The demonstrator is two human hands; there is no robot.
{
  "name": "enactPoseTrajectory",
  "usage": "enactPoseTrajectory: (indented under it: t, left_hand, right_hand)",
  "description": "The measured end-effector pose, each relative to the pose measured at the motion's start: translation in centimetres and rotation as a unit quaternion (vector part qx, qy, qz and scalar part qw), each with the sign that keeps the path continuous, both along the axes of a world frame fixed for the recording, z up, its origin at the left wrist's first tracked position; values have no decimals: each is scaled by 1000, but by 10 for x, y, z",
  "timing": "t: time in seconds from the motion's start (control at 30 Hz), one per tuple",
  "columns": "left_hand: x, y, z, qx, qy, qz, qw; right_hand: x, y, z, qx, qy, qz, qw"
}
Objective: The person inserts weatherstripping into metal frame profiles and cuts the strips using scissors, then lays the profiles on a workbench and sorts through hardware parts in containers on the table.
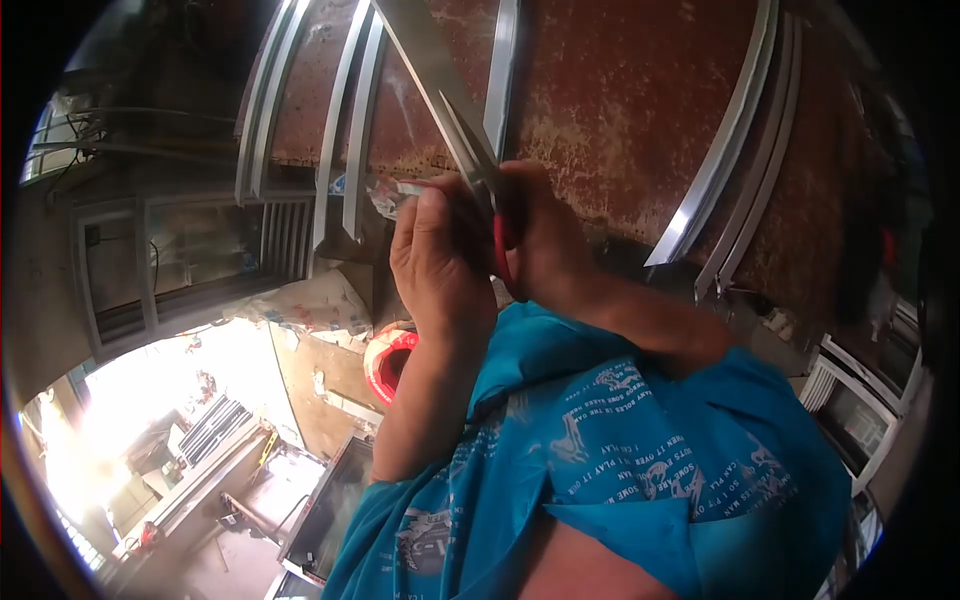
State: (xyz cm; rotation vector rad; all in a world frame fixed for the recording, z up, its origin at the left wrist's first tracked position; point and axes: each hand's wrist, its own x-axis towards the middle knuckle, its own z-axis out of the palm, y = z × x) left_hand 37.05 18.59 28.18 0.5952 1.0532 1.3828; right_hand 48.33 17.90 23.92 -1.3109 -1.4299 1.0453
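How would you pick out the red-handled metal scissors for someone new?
Find the large worn reddish-brown surface at the top. By its lower edge, beyond the blue printed shirt, the right hand grips metal-bladed scissors. Their red handle sets them apart from the long silvery strips nearby.

A pale, flat strip (pixel 428 55) is slanting from the far edge toward the near right, its left rim gleaming! Red-handled scissors (pixel 485 184) are overlapping its near end, handle facing near, pointed metal blades aiming far and slightly left; whether they're biting in isn't showing.
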Motion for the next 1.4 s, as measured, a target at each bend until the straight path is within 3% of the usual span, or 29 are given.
enactPoseTrajectory:
  t: [0.13,0.23,0.27,0.3,0.4,0.47,0.53,0.6,0.63,0.67,0.73,0.9,1.0,1.07,1.2,1.3,1.4]
  left_hand:
    - [10,13,17,7,7,51,999]
    - [-2,29,23,28,-35,54,998]
    - [-9,31,25,29,-36,51,998]
    - [-15,34,25,37,16,26,999]
    - [-18,33,34,23,81,-19,996]
    - [-20,28,39,0,184,-101,978]
    - [-16,25,46,-14,204,-114,972]
    - [-25,22,55,-16,245,-209,946]
    - [-22,20,65,-26,270,-228,935]
    - [-26,21,67,-21,267,-226,937]
    - [-33,24,71,38,293,-261,919]
    - [-45,30,79,66,303,-307,900]
    - [-49,36,75,44,315,-328,890]
    - [-53,39,73,-5,288,-325,901]
    - [-60,43,73,-52,267,-327,905]
    - [-66,47,64,-54,264,-339,901]
    - [-70,49,60,-71,247,-348,902]
  right_hand:
    - [9,16,-2,19,58,13,998]
    - [19,33,14,-20,210,36,977]
    - [25,41,17,-19,209,34,977]
    - [33,51,18,-62,310,60,947]
    - [50,75,29,-32,328,72,941]
    - [55,85,38,-1,242,77,967]
    - [56,96,39,-10,196,77,978]
    - [47,100,53,-142,404,83,900]
    - [36,94,65,-126,391,13,912]
    - [35,96,59,-123,387,16,914]
    - [31,102,47,-93,536,154,825]
    - [19,100,45,-72,499,125,854]
    - [9,98,74,-134,397,-55,906]
    - [9,99,71,-101,325,-29,940]
    - [9,106,52,-11,376,62,924]
    - [5,108,57,-57,382,80,919]
    - [-6,103,63,-25,372,-21,928]
